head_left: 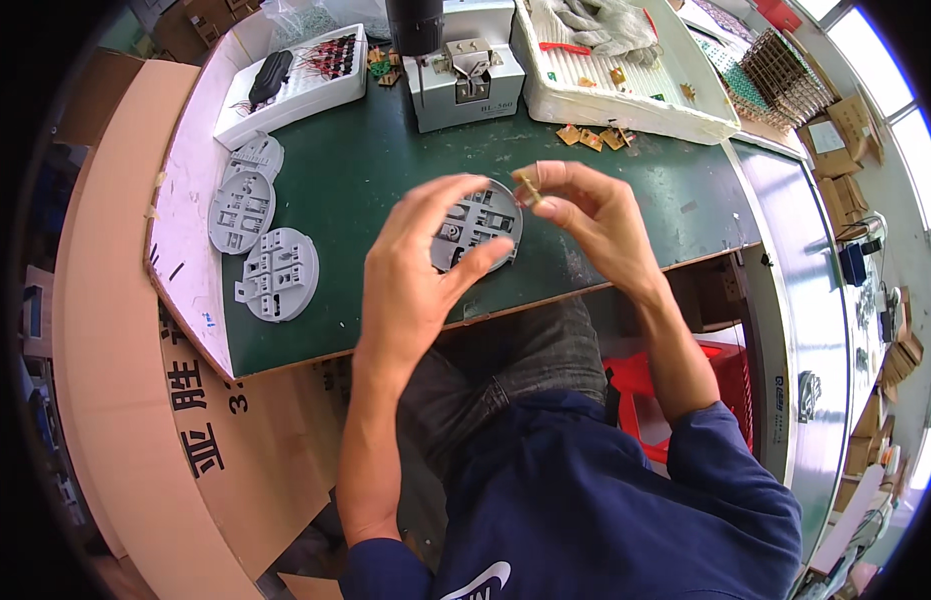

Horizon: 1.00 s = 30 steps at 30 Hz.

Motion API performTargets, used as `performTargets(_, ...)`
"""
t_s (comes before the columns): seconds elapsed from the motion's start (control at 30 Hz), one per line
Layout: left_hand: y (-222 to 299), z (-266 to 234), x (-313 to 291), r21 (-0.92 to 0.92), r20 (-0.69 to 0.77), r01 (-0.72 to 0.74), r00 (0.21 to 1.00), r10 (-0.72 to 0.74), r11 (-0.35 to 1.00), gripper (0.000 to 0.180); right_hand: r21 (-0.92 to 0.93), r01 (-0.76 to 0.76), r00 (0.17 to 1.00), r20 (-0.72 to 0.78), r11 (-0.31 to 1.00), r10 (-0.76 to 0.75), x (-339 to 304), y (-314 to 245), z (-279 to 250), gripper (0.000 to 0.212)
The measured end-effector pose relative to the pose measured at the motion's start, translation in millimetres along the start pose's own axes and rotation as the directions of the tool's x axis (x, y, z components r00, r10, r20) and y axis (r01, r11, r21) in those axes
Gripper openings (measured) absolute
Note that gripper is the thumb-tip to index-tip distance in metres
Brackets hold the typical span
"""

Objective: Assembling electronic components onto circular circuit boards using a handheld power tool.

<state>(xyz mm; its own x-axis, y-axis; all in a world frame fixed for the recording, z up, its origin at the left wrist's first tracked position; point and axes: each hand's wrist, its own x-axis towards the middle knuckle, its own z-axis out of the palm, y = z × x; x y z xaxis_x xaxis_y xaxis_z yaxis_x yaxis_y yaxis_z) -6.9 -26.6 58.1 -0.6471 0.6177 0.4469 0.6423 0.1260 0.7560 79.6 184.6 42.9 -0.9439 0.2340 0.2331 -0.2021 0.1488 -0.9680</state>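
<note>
- Two bare hands are at work over one green desk (pixel 355 170).
- The right hand (pixel 597 215) pinches one small brass-coloured piece (pixel 530 190) between thumb and forefinger, just above the right edge of a grey round disc.
- The left hand (pixel 410 250) is spread in a wide curve, its thumb well apart from its fingers, over the left side of that grey round disc (pixel 477 215); whether it touches the disc I cannot tell.
- That one disc lies on the desk between the two hands, its face divided into many small compartments, partly covered by the left hand.
- Three more grey discs (pixel 280 275) lie at the left of the desk in a row, the farther two overlapping; that makes four discs in all.
- One grey machine (pixel 470 95) with a black upright part stands at the far side.
- Two white foam trays flank it: the left tray (pixel 235 122) holds one black case (pixel 271 76) and a cluster of red-and-black wired parts (pixel 330 56), too small to count; the right tray (pixel 625 112) holds pale gloves (pixel 615 35) and several small pieces.
- At least four loose brass-coloured pieces (pixel 590 139) lie just before the right tray.
</note>
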Motion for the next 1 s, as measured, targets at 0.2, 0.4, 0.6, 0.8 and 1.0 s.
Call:
performTargets(0.2, -26.1, 2.3, -5.7, 0.182, 0.176, 0.053, 0.981, -0.085, 0.982, 0.103, -0.697, 0.205, 0.976, 0.096, 0.687, -0.194, 21.7, -8.4, 2.3, 0.031)
performTargets(0.4, -28.9, 28.0, -10.8, 0.308, 0.04, 0.015, 0.999, -0.029, 0.951, 0.097, -0.822, 0.214, 0.973, 0.128, 0.528, -0.194, 32.1, -2.8, 21.0, 0.028)
performTargets(0.6, -28.5, 40.9, -13.1, 0.334, -0.093, 0.033, 0.996, -0.002, 0.942, 0.092, -0.861, 0.243, 0.963, 0.159, 0.447, -0.218, 35.3, 6.9, 28.2, 0.028)
performTargets(0.8, -25.5, 42.0, -11.9, 0.378, -0.073, 0.026, 0.997, 0.002, 0.925, 0.084, -0.882, 0.235, 0.967, 0.168, 0.407, -0.194, 37.1, 7.8, 28.9, 0.03)
performTargets(1.0, -26.1, 42.1, -14.2, 0.434, -0.052, 0.017, 0.999, 0.007, 0.901, 0.082, -0.77, 0.263, 0.959, 0.139, 0.582, -0.248, 34.1, 6.6, 22.9, 0.027)
